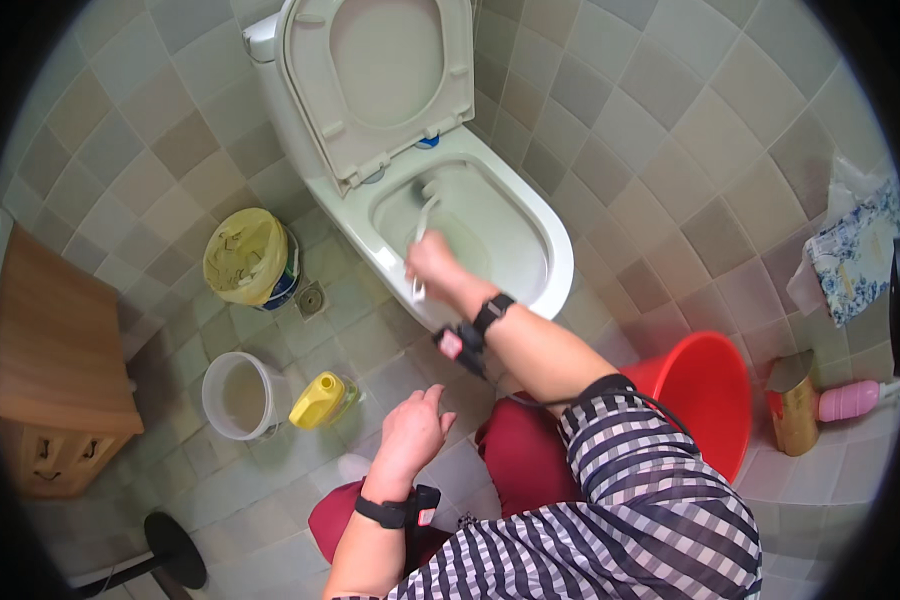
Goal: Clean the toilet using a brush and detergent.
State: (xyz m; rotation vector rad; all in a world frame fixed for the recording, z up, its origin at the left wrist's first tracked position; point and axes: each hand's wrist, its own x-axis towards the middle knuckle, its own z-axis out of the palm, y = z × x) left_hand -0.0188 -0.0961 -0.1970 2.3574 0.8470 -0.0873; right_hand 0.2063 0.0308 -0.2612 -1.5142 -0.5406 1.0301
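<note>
My right hand is closed around the white handle of a toilet brush. The brush head, blurred, is inside the bowl against its rear left wall. The white toilet has its seat and lid raised, and a little greenish water shows in the bowl. Over the floor near my knees, my left hand holds nothing, its fingers partly spread. To its left a yellow-capped bottle stands beside a translucent plastic bucket containing cloudy liquid.
A bin with a yellow liner stands left of the toilet, by a floor drain. At the left is a wooden cabinet. A large red bucket stands by my right arm, near a gold-coloured container and a pink bottle.
</note>
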